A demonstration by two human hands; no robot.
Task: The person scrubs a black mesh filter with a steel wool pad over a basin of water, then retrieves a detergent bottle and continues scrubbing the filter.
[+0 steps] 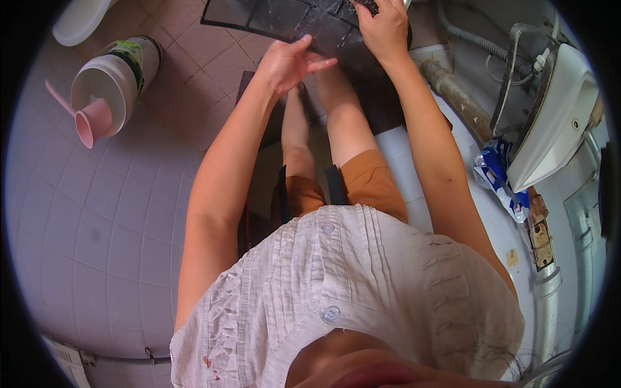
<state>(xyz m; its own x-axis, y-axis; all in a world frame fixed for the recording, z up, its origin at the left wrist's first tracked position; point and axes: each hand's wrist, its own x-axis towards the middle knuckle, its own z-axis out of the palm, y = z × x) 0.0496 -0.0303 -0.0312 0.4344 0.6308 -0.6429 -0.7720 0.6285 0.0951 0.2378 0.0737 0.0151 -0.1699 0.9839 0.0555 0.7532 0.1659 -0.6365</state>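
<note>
A black-framed mesh panel, which looks like an air filter screen (271,18), spans the top of the view, partly cut off by the picture's edge. White streaks and wet-looking specks mark its mesh. My left hand (290,67) grips the near edge of the panel, thumb on top and one finger stretched out beneath. Over the panel's right part, my right hand (385,31) is closed around a dark, bristly thing (369,7), apparently a brush; most of it lies hidden or out of frame.
On the left, a pink plastic dipper (94,121) rests in the mouth of a white bucket (128,94). A white plastic basin (80,22) stands beyond. To the right are a white ceramic sink (553,116), a thick drainpipe (458,97), a corrugated hose (468,43) and a blue-and-white plastic packet (495,169).
</note>
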